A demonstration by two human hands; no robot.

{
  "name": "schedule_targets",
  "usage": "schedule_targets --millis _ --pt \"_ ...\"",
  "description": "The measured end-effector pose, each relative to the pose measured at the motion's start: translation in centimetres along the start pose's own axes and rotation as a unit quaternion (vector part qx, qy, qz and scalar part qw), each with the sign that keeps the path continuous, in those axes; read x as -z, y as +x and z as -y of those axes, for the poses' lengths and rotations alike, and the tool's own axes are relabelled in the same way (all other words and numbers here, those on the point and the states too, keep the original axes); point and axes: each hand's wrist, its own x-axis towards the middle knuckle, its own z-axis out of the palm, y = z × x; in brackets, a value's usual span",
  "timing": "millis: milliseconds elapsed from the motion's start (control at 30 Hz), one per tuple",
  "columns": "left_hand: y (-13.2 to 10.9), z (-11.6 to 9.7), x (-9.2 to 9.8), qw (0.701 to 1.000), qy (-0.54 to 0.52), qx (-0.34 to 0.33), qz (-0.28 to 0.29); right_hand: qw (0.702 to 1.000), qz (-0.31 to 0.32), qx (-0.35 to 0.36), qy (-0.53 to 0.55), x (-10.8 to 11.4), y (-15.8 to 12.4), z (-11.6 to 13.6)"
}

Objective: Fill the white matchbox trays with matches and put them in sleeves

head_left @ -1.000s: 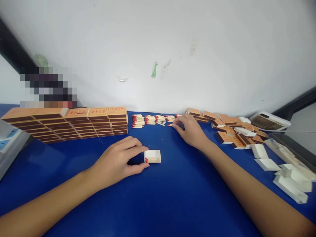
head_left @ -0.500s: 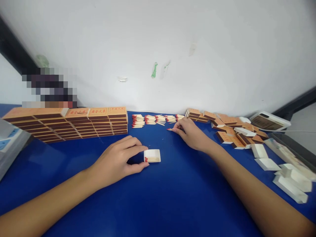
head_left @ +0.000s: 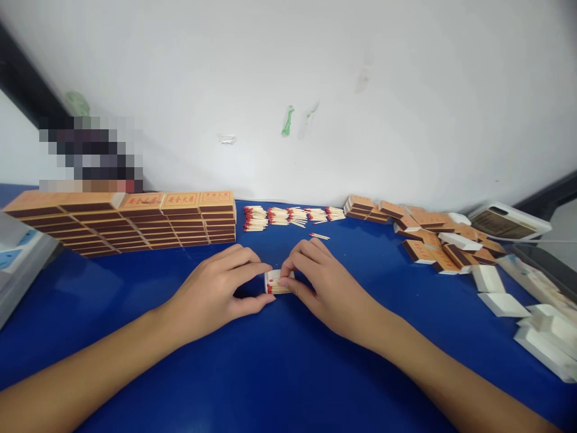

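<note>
White tray (head_left: 273, 275) on the blue table (head_left: 288, 367): left hand (head_left: 216, 285) pinches its left end; right hand (head_left: 327, 285), newly come from the match bundles (head_left: 278, 216) behind, pinches a match (head_left: 271, 280) (apparently just one) inside it, so filling seems to advance.

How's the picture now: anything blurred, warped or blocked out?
Head view, centre: matches in the small tray look soft, partly behind the right hand; head view, right edge: white trays look stretched; head view, left: pixelation hides a patch above the stacked matchboxes.
</note>
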Motion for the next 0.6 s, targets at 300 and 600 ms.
schedule_targets --millis 300,600 --pt "-0.1 0.2 0.0 1.000 0.008 0.000 0.010 0.993 -0.088 -0.073 -0.041 1.7 0.3 -4.1" --pt "0.0 0.2 0.1 1.000 0.016 0.007 0.010 0.982 -0.082 -0.135 -0.107 2.0 0.8 -10.8"
